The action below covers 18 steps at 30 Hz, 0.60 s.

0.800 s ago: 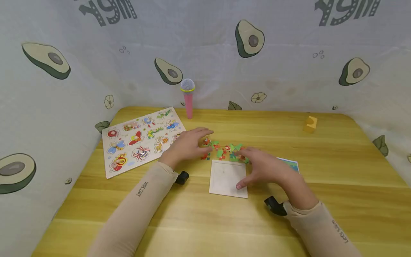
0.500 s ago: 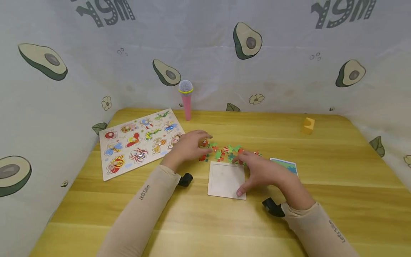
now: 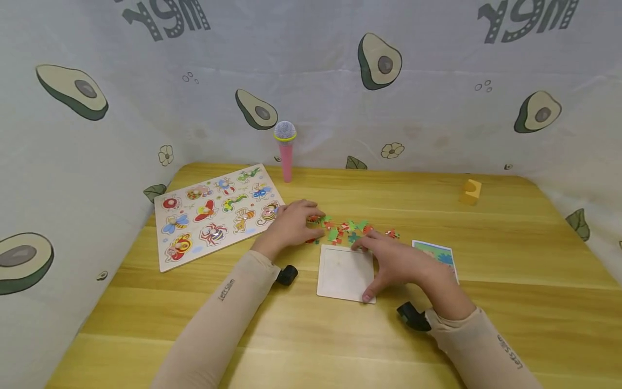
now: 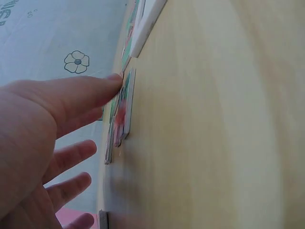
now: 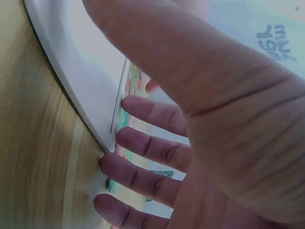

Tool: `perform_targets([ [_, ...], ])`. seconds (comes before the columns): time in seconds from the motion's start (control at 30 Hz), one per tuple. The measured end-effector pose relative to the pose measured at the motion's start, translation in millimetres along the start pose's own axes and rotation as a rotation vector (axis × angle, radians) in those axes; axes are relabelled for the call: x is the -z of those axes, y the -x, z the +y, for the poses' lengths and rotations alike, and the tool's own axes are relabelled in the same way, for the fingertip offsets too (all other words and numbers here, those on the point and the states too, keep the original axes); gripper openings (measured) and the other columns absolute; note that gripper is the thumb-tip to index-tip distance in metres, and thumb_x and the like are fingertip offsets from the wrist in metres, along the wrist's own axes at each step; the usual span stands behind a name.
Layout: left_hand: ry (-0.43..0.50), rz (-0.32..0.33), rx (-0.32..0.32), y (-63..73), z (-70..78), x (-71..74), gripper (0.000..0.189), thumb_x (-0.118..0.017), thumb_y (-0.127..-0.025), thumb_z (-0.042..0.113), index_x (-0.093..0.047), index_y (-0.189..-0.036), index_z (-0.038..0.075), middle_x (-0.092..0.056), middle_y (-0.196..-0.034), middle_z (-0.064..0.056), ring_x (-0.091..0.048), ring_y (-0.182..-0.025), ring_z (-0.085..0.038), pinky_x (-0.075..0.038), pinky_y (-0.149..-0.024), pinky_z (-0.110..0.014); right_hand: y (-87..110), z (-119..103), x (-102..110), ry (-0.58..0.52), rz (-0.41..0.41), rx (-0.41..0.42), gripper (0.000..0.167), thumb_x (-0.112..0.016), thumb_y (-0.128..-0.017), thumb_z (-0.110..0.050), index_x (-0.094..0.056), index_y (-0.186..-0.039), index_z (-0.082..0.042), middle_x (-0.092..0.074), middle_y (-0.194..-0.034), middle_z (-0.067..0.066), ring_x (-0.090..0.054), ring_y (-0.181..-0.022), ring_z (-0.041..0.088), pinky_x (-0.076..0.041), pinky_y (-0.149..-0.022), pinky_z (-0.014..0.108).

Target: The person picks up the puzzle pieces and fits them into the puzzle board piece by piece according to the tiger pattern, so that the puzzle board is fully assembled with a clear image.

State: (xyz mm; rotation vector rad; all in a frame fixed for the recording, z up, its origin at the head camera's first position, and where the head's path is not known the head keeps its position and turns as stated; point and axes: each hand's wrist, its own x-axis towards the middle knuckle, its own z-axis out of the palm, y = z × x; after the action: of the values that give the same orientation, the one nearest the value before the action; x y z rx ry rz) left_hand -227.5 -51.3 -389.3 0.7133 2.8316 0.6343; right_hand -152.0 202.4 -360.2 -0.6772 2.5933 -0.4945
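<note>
Small red and green jigsaw pieces [image 3: 335,233] lie scattered in a row along the far side of a pale square puzzle tray [image 3: 342,273]. My left hand [image 3: 291,224] is at the left end of the row. In the left wrist view its thumb tip overlaps several pieces [image 4: 125,107], and the other fingers are spread apart. My right hand [image 3: 398,259] spans the tray's right side, thumb at the near corner and fingertips by the far edge. In the right wrist view its extended fingers [image 5: 138,138] reach the rim of the tray [image 5: 71,62].
A picture card [image 3: 439,254] lies behind the right hand. To the left rests a wooden insect peg puzzle [image 3: 214,216]. Farther back are a pink toy microphone [image 3: 286,156] and a yellow block [image 3: 470,192]. A patterned cloth hangs behind the wooden table [image 3: 291,346].
My right hand has drawn back from the pieces toward the tray's right edge, uncovering pieces and more of the picture card. My left hand has shifted slightly right. The tray stays put.
</note>
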Motion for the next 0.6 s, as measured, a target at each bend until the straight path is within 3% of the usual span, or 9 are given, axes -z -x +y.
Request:
perform_targets([
  [0.2,-0.036,-0.003,0.023,-5.6,1.2,-0.8,0.044,-0.07,-0.092,0.049,-0.067,-0.132,0.03,-0.046,-0.152,0.001,-0.032,-0.144,-0.024,-0.023,-0.107,-0.051,0.2,0.6,0.1,0.009,0.0,0.03,0.1,-0.092,-0.055,-0.061,-0.055,-0.133,-0.011,-0.047,-0.126,0.01,-0.051,-0.114,0.031,-0.045,-0.097,0.056],
  [0.43,-0.042,-0.015,0.049,-10.0,5.5,0.8,0.041,-0.072,-0.092,0.047,-0.07,-0.128,0.027,-0.049,-0.149,0.001,-0.037,-0.141,-0.023,-0.024,-0.107,-0.051,0.9,0.5,0.6,0.022,0.0,0.038,0.105,-0.093,-0.053,-0.062,-0.053,-0.136,-0.01,-0.046,-0.128,0.009,-0.049,-0.117,0.032,-0.045,-0.097,0.057],
  [0.6,0.009,-0.003,0.073,-13.3,6.0,0.4,0.038,-0.076,-0.089,0.045,-0.075,-0.12,0.023,-0.052,-0.147,0.001,-0.04,-0.138,-0.025,-0.025,-0.105,-0.052,2.1,-0.1,-0.3,0.025,0.004,0.038,0.105,-0.094,-0.053,-0.06,-0.053,-0.135,-0.01,-0.047,-0.126,0.008,-0.049,-0.116,0.032,-0.045,-0.097,0.056],
])
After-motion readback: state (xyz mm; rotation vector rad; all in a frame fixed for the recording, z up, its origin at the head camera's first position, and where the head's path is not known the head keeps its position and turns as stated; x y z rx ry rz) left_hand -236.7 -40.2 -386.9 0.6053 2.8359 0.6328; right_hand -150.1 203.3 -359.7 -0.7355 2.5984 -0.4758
